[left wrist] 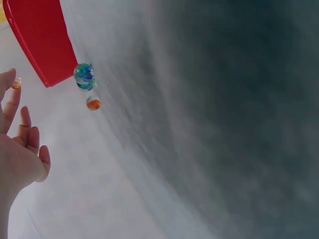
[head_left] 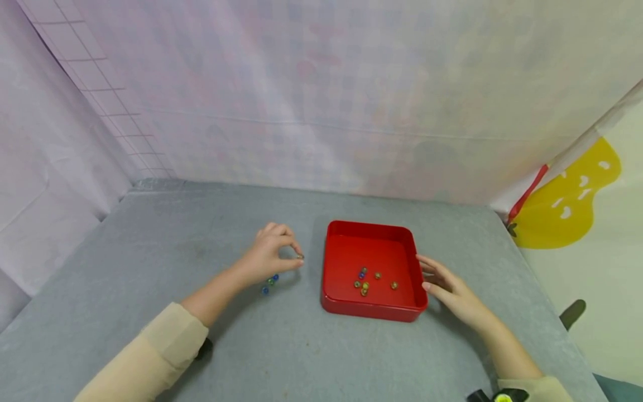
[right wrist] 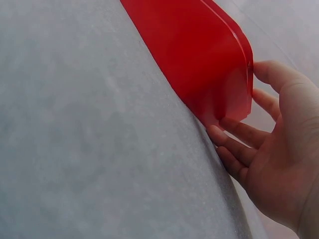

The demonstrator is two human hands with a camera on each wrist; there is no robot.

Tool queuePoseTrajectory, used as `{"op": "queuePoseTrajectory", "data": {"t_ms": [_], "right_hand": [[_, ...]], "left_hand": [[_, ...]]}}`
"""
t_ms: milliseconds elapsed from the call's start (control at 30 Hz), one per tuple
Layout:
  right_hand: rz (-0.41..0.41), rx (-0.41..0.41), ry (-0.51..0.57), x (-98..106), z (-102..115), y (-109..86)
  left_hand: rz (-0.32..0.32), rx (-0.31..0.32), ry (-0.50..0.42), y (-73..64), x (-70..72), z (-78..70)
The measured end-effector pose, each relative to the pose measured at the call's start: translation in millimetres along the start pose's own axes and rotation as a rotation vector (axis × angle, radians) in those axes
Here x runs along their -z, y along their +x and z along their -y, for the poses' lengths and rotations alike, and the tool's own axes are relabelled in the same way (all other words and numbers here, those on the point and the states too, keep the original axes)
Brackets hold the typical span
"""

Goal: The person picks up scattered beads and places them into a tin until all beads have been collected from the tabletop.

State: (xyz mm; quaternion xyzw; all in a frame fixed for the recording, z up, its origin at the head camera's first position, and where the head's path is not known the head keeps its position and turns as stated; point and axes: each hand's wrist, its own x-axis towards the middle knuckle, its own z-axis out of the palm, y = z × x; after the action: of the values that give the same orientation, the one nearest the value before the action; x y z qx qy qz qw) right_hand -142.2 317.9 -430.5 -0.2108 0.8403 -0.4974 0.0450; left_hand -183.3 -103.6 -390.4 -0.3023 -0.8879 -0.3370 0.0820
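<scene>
Pale, faintly patterned cloth (head_left: 301,100) is hanging behind a grey desk (head_left: 251,357), and a yellow shape with white marks (head_left: 567,206) is showing on the pale surface at the far right. On the desk, a red tray (head_left: 373,314) is standing right of the middle, its open top facing up. Seven or so small glass marbles (head_left: 378,275) are lying on its floor, mostly clustered toward the near side, with one sitting apart to the right. Left of the tray, the left hand (head_left: 268,254) is hovering over the desk, its thumb and forefinger pinching a single marble (head_left: 300,257) at their tips; the left wrist view is showing an orange tint inside it and the other fingers lying loosely apart. Three more marbles (head_left: 270,282), blue and green, are resting on the desk just beside the left wrist, near one another. On the opposite side, the right hand (head_left: 454,296) is touching the tray's right outer wall, its fingers (right wrist: 244,130) spreading apart and resting lightly against it. Beige sleeves (head_left: 145,357) are covering both forearms.
</scene>
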Motion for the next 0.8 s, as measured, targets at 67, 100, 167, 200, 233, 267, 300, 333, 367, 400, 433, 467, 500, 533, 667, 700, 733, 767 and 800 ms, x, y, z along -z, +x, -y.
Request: {"op": "queuePoseTrajectory", "data": {"t_ms": [67,100,167,200,233,267,300,333,367,400,433,467,500,533,667,700,733,767,800], "right_hand": [[0.000,-0.003,0.001,0.2,-0.5,0.0],[0.000,-0.003,0.001,0.4,-0.4,0.1],[-0.001,-0.004,-0.002,0.4,-0.5,0.0],[-0.001,-0.005,-0.004,0.5,-0.3,0.0],[0.000,-0.007,-0.006,0.5,0.1,-0.1],[0.001,-0.007,-0.009,0.6,0.2,-0.1],[0.000,-0.010,-0.009,0.6,0.4,-0.1],[0.000,-0.011,-0.010,0.5,0.3,-0.1],[0.000,-0.012,-0.010,0.5,0.2,0.0],[0.001,-0.012,-0.010,0.6,0.2,0.0],[0.003,-0.009,-0.010,0.7,-0.1,0.1],[0.003,-0.008,-0.011,0.8,-0.4,0.2],[0.002,-0.012,-0.009,0.8,-0.7,0.2],[0.003,-0.013,-0.008,0.9,-1.0,0.2],[0.001,-0.025,-0.011,0.7,-1.5,0.0],[0.001,-0.024,-0.012,0.9,-1.7,-0.1],[0.002,-0.021,-0.012,0.9,-1.7,-0.1],[0.001,-0.018,-0.013,0.8,-1.5,-0.1],[0.001,-0.016,-0.013,0.8,-1.6,0.0]], "left_hand": [[0.003,0.001,-0.004,1.4,-0.8,-2.2],[0.003,0.000,-0.006,2.1,-1.2,-3.3],[0.005,0.000,-0.014,3.3,-2.0,-5.5],[0.007,0.000,-0.020,4.0,-2.4,-6.4],[0.009,0.000,-0.025,4.6,-2.8,-7.2],[0.010,0.001,-0.027,5.2,-3.4,-8.0],[0.011,0.003,-0.030,5.7,-4.0,-8.6],[0.013,0.006,-0.030,6.4,-4.5,-9.0],[0.014,0.007,-0.032,7.1,-5.1,-9.5],[0.012,0.005,-0.034,7.7,-5.6,-10.2],[0.013,0.005,-0.035,8.3,-6.2,-10.8],[0.012,0.003,-0.036,9.0,-6.8,-11.4],[0.011,0.001,-0.039,9.6,-7.4,-12.2],[0.012,0.001,-0.044,10.2,-7.9,-12.8],[0.015,0.001,-0.059,12.5,-10.2,-15.5],[0.015,-0.002,-0.060,13.2,-10.7,-16.3],[0.015,-0.003,-0.062,14.0,-11.3,-16.9],[0.013,-0.006,-0.063,14.8,-11.9,-17.5],[0.011,-0.009,-0.069,15.5,-12.4,-18.3]]}}
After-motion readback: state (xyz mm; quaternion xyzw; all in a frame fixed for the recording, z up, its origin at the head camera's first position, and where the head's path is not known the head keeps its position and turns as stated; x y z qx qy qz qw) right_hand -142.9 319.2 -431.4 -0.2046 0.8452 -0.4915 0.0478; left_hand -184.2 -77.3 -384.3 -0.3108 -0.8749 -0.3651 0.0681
